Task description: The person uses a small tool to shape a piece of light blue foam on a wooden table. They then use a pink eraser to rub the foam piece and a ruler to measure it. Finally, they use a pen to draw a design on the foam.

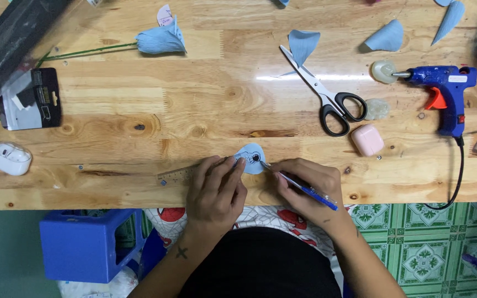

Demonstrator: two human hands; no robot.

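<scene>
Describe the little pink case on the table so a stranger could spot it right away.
On the wooden table, find the black-handled scissors. Just below and right of their handles sits the small rounded pink case. The only other case is white, far left.

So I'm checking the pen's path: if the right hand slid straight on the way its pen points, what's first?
Probably the blue paper piece at the pen tip, then the left hand fingers pinning it; the right hand is close.

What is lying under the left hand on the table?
Under the left hand lies a clear ruler; its left end shows, the rest is covered. The fingertips press the blue paper piece. The pen is in the right hand.
</scene>
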